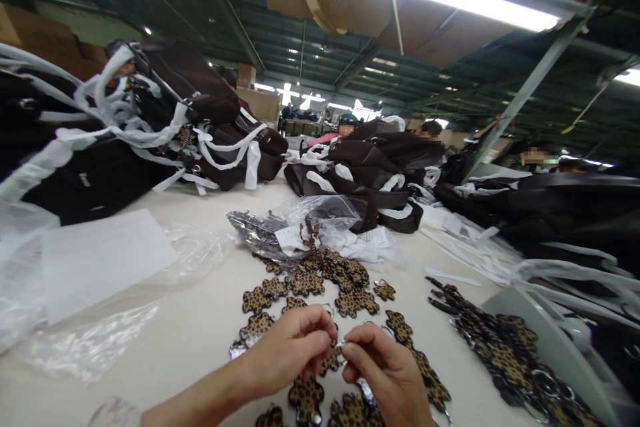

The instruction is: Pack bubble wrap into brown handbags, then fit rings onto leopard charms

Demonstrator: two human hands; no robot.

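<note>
Over the middle of the table, my left hand (293, 350) and my right hand (387, 373) face each other, almost touching, with fingers curled into pinches. A small silvery metal ring (342, 351) shows at the right fingertips. Right beside the left fingertips is a leopard-print charm (330, 363) with a lobed, bear-like outline, partly covered by the fingers. What the left fingers pinch is hidden. More such leopard-print charms (306, 399) lie around and below both hands, some with metal rings.
A grey bin (555, 327) at right holds charms with rings and dark braided cords (450, 297). A clear plastic bag (280, 230) lies beyond the charms. Dark bags with white-wrapped handles (195, 93) are piled behind. White paper (105, 260) and plastic film lie left. Several people are farther back.
</note>
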